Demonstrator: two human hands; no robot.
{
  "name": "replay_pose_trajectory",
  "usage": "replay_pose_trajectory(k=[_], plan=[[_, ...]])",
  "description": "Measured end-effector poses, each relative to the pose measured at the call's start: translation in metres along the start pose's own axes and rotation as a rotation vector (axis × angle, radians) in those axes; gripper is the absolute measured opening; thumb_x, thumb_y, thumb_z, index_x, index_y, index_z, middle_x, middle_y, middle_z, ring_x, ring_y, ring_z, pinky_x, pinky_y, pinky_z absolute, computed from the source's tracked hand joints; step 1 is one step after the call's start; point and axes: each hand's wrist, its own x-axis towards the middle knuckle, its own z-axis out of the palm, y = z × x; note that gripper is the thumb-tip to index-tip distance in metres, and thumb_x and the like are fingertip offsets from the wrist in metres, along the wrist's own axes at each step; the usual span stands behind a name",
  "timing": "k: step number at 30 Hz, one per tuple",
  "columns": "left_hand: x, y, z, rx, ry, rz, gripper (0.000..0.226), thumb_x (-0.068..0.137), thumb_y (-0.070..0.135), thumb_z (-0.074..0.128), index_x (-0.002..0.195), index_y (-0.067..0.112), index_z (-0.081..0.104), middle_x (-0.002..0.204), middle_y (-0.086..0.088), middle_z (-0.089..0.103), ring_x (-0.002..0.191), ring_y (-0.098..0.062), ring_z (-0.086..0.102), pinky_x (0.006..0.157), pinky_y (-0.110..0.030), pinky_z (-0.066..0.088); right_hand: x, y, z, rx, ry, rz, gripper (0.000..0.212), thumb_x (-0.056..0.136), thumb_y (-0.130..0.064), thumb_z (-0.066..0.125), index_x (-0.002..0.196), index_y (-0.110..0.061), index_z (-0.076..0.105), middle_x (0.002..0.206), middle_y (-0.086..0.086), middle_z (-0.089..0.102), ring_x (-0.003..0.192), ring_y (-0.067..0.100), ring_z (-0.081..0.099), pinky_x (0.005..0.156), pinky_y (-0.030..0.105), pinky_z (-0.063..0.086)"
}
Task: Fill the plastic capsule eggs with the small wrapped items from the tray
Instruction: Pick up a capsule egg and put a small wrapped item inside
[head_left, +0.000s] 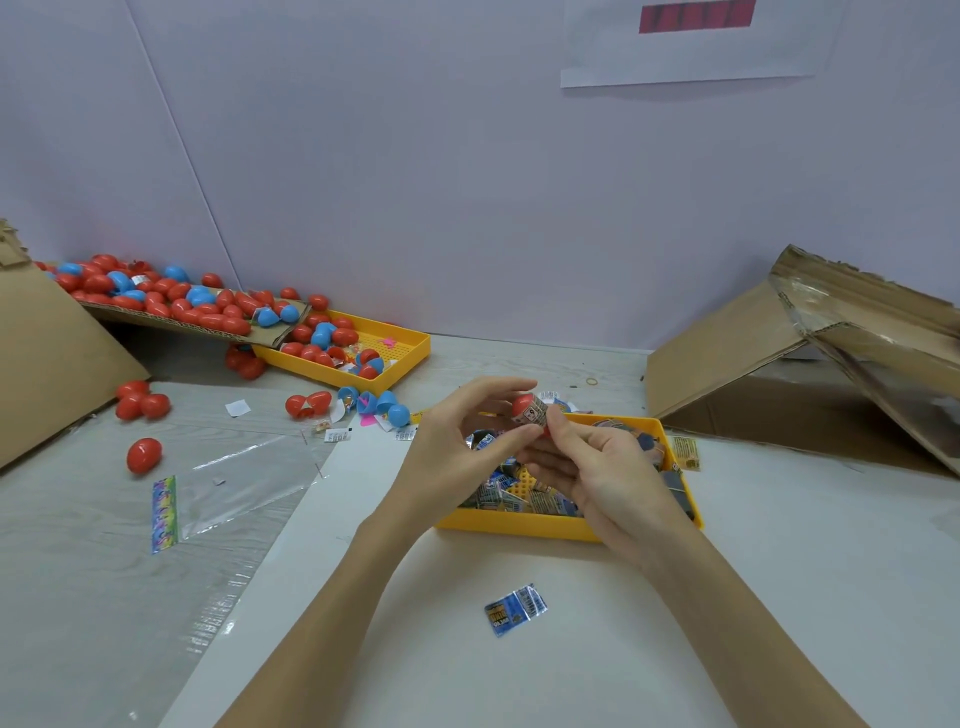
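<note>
Lone packet (515, 609) on bare worktop (779, 597) nearest; both hands, left (457, 447) and right (597, 467), pinch red egg (524, 406) with wrapped item (534, 415) over tray (519, 525) edge.

Near tray (519, 525) of wrapped items (498, 493) at center, 1 packet (515, 609) before it, second tray (400, 358) behind-left.
</note>
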Motion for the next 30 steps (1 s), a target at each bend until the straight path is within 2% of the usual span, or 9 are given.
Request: replay_pose_trajectory(k=[4, 7, 9, 12, 15, 18, 22, 28, 30], plan=[[0.001, 0.0, 0.001, 0.075, 0.017, -0.004, 0.045, 0.091, 0.03, 0.072, 0.134, 0.022, 0.061, 0.117, 0.007, 0.068, 0.111, -0.012, 0.066, 0.09, -0.022, 0.056, 0.0, -0.001, -0.001, 0.073, 0.035, 0.049, 0.031, 0.101, -0.026, 0.058, 0.107, -0.003, 0.077, 0.101, 0.013, 0.078, 0.088, 0.017, 0.075, 0.075, 0.022, 0.059], [0.0, -0.001, -0.001, 0.096, 0.113, -0.011, 0.032, 0.098, 0.032, 0.064, 0.128, 0.021, 0.065, 0.112, 0.008, 0.069, 0.108, -0.012, 0.066, 0.086, -0.017, 0.053, 0.004, -0.014, -0.011, 0.369, 0.015, 0.161, 0.031, 0.101, -0.015, 0.058, 0.121, 0.007, 0.067, 0.104, 0.016, 0.074, 0.083, 0.017, 0.07, 0.073, 0.023, 0.059], [0.0, -0.003, -0.003, 0.139, 0.192, -0.033, 0.028, 0.1, 0.035, 0.057, 0.121, 0.021, 0.069, 0.109, 0.009, 0.07, 0.105, -0.008, 0.066, 0.084, -0.015, 0.051, 0.008, -0.039, -0.022, 0.608, -0.017, 0.193, 0.039, 0.096, -0.008, 0.057, 0.13, 0.011, 0.059, 0.105, 0.018, 0.07, 0.083, 0.019, 0.066, 0.072, 0.022, 0.058], [0.002, -0.005, -0.006, 0.168, 0.251, -0.081, 0.033, 0.1, 0.039, 0.049, 0.116, 0.018, 0.07, 0.107, 0.007, 0.071, 0.103, -0.002, 0.065, 0.08, -0.01, 0.05, 0.021, -0.093, -0.05, 0.856, 0.023, -0.023, 0.043, 0.097, -0.007, 0.052, 0.135, 0.013, 0.053, 0.104, 0.02, 0.068, 0.085, 0.021, 0.065, 0.072, 0.023, 0.055], [0.003, -0.009, -0.005, 0.186, 0.264, -0.097, 0.027, 0.103, 0.031, 0.05, 0.11, 0.016, 0.072, 0.104, 0.008, 0.072, 0.101, 0.001, 0.064, 0.077, -0.008, 0.049, 0.032, -0.134, -0.074, 0.978, 0.117, -0.252, 0.045, 0.11, -0.026, 0.037, 0.127, 0.011, 0.054, 0.111, 0.023, 0.065, 0.085, 0.024, 0.064, 0.073, 0.026, 0.055], [0.003, -0.011, -0.006, 0.225, 0.268, -0.121, 0.023, 0.105, 0.023, 0.051, 0.106, 0.016, 0.073, 0.1, 0.008, 0.071, 0.098, 0.004, 0.063, 0.075, -0.008, 0.048, 0.038, -0.131, -0.081, 0.794, 0.158, -0.222, 0.051, 0.11, -0.033, 0.035, 0.126, 0.009, 0.059, 0.104, 0.017, 0.068, 0.078, 0.02, 0.065, 0.067, 0.025, 0.056], [0.003, -0.012, -0.005, 0.277, 0.231, -0.15, 0.026, 0.106, 0.023, 0.051, 0.099, 0.014, 0.076, 0.095, 0.006, 0.072, 0.094, -0.001, 0.063, 0.075, -0.009, 0.047, 0.036, -0.07, -0.064, 0.342, 0.047, -0.057, 0.037, 0.106, -0.024, 0.046, 0.115, -0.001, 0.074, 0.085, 0.004, 0.069, 0.072, 0.012, 0.066, 0.066, 0.022, 0.057], [0.001, -0.02, -0.007, 0.337, 0.187, -0.187, 0.024, 0.104, 0.024, 0.055, 0.1, 0.011, 0.075, 0.096, 0.001, 0.071, 0.094, -0.009, 0.063, 0.08, -0.026, 0.053, 0.036, -0.001, -0.039, -0.185, -0.005, 0.05, 0.036, 0.107, -0.024, 0.048, 0.105, -0.005, 0.077, 0.077, 0.006, 0.068, 0.061, 0.013, 0.062, 0.054, 0.021, 0.052], [-0.001, -0.025, -0.005, 0.356, 0.183, -0.202, 0.024, 0.104, 0.025, 0.055, 0.101, 0.012, 0.075, 0.097, 0.001, 0.07, 0.095, -0.009, 0.062, 0.08, -0.027, 0.053, 0.036, 0.005, -0.038, -0.235, -0.022, 0.063, 0.035, 0.105, -0.027, 0.051, 0.103, -0.005, 0.078, 0.071, 0.007, 0.065, 0.053, 0.013, 0.056, 0.048, 0.021, 0.047]])
